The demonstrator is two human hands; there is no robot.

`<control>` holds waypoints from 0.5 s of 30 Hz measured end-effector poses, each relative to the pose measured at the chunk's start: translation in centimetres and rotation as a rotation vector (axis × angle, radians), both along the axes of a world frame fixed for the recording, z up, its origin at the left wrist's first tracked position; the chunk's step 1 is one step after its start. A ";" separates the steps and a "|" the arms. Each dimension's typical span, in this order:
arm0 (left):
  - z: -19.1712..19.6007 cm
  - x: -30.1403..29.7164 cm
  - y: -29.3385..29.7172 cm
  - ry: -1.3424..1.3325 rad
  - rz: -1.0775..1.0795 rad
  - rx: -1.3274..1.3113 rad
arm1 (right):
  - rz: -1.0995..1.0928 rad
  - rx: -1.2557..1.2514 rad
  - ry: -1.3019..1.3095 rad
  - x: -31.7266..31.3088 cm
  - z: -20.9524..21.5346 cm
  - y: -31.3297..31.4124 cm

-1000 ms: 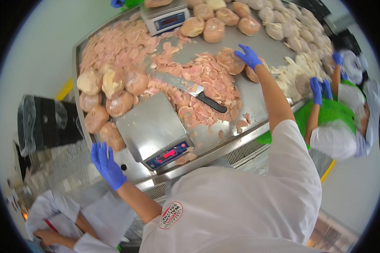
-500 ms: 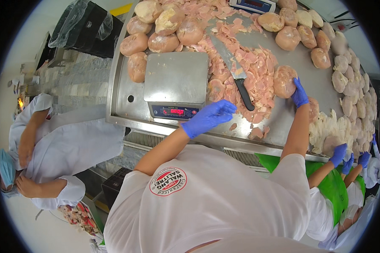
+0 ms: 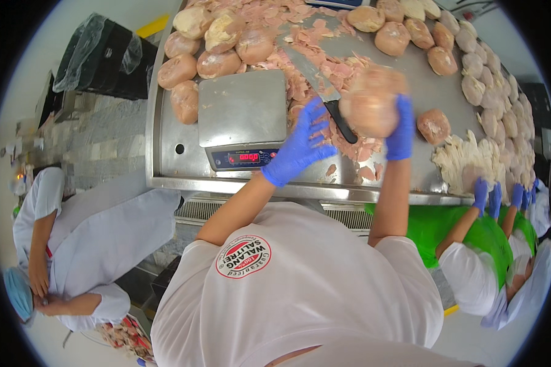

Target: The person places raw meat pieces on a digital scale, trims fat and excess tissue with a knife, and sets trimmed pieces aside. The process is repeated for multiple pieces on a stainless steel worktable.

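My right hand point(image 3: 401, 129), in a blue glove, grips a round ball of pinkish meat point(image 3: 373, 110), raised over the table and smeared by motion. Gloved in blue too, my left hand point(image 3: 298, 147) has its fingers spread and holds nothing; it hovers by the front right corner of a digital scale point(image 3: 243, 109) with a bare steel plate and a lit red display. A knife point(image 3: 340, 121) with a black handle and wide blade lies between my hands, on a heap of thin pink meat slices point(image 3: 297, 84). The held ball hides part of that heap.
More meat balls point(image 3: 217, 64) crowd the far left of the steel table point(image 3: 404, 79), and others point(image 3: 392, 38) the far right. One ball point(image 3: 433, 126) sits alone right of my hand. Co-workers' gloved hands point(image 3: 480, 196) work by pale sheets point(image 3: 471, 160). A person in white point(image 3: 98, 226) stands left.
My right hand has lifted the meat ball off the table and carried it left. My left hand has shifted slightly, its fingers spreading wider. The whole view has moved a little.
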State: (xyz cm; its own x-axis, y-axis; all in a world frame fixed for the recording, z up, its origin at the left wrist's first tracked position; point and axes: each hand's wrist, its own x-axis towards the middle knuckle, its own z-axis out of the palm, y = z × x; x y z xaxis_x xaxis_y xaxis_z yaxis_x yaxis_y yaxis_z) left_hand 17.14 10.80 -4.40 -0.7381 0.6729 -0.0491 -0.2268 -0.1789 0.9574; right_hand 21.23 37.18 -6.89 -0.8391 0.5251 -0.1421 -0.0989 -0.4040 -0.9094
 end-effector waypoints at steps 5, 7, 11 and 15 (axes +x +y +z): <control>-2.0 -5.1 -5.9 -0.316 0.330 0.229 | 0.263 0.510 -0.079 -2.1 1.5 -13.4; -2.1 -6.7 -9.2 -0.215 0.414 0.042 | 0.306 0.826 -0.273 -3.6 -0.6 -13.4; -2.4 -10.1 -13.1 -0.020 0.414 -0.265 | 0.122 1.660 -0.744 -2.6 -8.2 -10.9; -4.7 -12.3 -15.0 0.070 0.349 -0.292 | 0.294 1.699 -0.860 -2.6 -8.3 -10.3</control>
State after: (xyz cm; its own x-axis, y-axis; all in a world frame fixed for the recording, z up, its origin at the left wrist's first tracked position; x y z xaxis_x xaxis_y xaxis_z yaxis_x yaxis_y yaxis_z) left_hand 4.89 -4.16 -9.10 -0.9264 0.3488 -0.1418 -0.1340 0.0466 0.9899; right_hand 18.60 26.85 -15.23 -0.9075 0.4137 -0.0725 0.4183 0.9058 -0.0673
